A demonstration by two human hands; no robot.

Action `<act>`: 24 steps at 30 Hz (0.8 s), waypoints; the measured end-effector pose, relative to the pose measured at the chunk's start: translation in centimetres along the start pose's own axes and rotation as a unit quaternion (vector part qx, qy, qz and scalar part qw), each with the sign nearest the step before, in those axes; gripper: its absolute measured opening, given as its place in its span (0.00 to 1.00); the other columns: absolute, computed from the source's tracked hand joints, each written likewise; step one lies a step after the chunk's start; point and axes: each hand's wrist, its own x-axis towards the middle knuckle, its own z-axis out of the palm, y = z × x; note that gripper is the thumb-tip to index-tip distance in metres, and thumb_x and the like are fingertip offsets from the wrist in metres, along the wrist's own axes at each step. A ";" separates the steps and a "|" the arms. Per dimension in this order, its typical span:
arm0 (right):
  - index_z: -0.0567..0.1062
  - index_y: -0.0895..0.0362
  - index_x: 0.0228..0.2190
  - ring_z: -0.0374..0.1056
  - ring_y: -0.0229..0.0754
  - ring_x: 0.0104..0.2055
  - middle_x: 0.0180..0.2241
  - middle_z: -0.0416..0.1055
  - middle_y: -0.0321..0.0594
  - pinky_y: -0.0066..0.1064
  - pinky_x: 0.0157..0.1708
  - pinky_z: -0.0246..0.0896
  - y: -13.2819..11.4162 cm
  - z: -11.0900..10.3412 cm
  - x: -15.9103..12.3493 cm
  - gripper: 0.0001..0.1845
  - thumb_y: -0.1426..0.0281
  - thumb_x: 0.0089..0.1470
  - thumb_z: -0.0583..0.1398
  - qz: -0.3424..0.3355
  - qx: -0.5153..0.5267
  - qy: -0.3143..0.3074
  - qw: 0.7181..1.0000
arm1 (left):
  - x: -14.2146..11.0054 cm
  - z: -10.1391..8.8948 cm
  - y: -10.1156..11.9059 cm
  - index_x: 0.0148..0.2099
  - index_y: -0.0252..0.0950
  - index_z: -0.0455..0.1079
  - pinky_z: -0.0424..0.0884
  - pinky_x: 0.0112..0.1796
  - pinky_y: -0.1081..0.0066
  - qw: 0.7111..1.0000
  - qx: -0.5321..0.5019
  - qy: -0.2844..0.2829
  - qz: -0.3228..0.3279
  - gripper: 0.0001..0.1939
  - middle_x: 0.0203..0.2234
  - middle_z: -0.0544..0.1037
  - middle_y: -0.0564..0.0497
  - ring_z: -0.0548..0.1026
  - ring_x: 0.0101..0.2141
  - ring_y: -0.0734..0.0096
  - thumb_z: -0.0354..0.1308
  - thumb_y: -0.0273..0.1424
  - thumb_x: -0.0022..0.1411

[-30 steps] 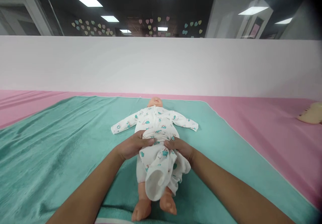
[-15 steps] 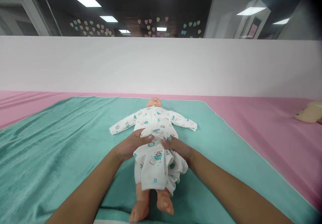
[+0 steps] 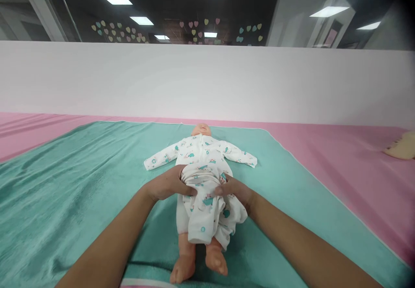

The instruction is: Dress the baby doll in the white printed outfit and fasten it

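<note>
A baby doll [image 3: 201, 130] lies on its back on a teal towel [image 3: 65, 193], head away from me, bare feet [image 3: 197, 266] toward me. It wears a white printed shirt [image 3: 201, 152] with both sleeves spread out sideways. Printed white trousers [image 3: 207, 219] are bunched around its hips and thighs. My left hand [image 3: 167, 185] grips the trousers' waistband on the doll's left side as I see it. My right hand [image 3: 234, 189] pinches the waistband on the other side. Both thumbs press into the gathered cloth at the waist.
The towel lies on a pink sheet [image 3: 340, 158]. A white partition [image 3: 207, 80] runs along the far edge. A pale beige object [image 3: 402, 146] lies at the far right on the pink sheet.
Both hands stay on the waistband and have shifted it slightly up the doll's body; the loose trouser cloth has dropped and gathered lower over the thighs. The view has tilted a little.
</note>
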 end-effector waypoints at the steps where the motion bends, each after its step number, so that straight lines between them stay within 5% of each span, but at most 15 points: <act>1: 0.72 0.62 0.40 0.70 0.43 0.33 0.33 0.74 0.43 0.35 0.37 0.63 -0.1 0.0 0.0 0.25 0.70 0.36 0.67 0.008 -0.012 -0.009 1.000 | 0.1 0.0 -0.2 0.44 0.32 0.70 0.68 0.38 0.65 1.000 -0.010 0.010 0.008 0.20 0.36 0.76 0.47 0.72 0.37 0.61 0.61 0.23 0.44; 10: 0.72 0.59 0.31 0.65 0.38 0.33 0.30 0.69 0.35 0.31 0.36 0.61 -1.3 1.0 0.5 0.19 0.70 0.33 0.69 0.068 -0.152 -0.074 0.983 | 0.6 0.7 -1.1 0.31 0.33 0.64 0.61 0.23 0.76 0.980 -0.168 0.080 0.064 0.16 0.22 0.67 0.55 0.66 0.24 0.75 0.49 0.15 0.37; 18: 0.73 0.58 0.31 0.64 0.38 0.35 0.31 0.70 0.34 0.29 0.37 0.61 -2.5 2.7 0.7 0.20 0.65 0.33 0.69 0.114 -0.340 -0.114 0.927 | 0.5 0.8 -1.1 0.25 0.34 0.56 0.48 0.18 0.77 0.985 -0.141 0.067 0.077 0.10 0.17 0.56 0.58 0.52 0.18 0.81 0.48 0.17 0.37; 24: 0.73 0.60 0.34 0.66 0.39 0.33 0.30 0.71 0.36 0.31 0.34 0.62 -0.6 1.0 0.4 0.22 0.71 0.31 0.68 0.098 -0.218 -0.047 0.970 | 0.2 0.8 -0.5 0.30 0.34 0.59 0.51 0.19 0.77 0.992 -0.089 0.063 0.061 0.12 0.21 0.61 0.56 0.57 0.20 0.80 0.48 0.18 0.39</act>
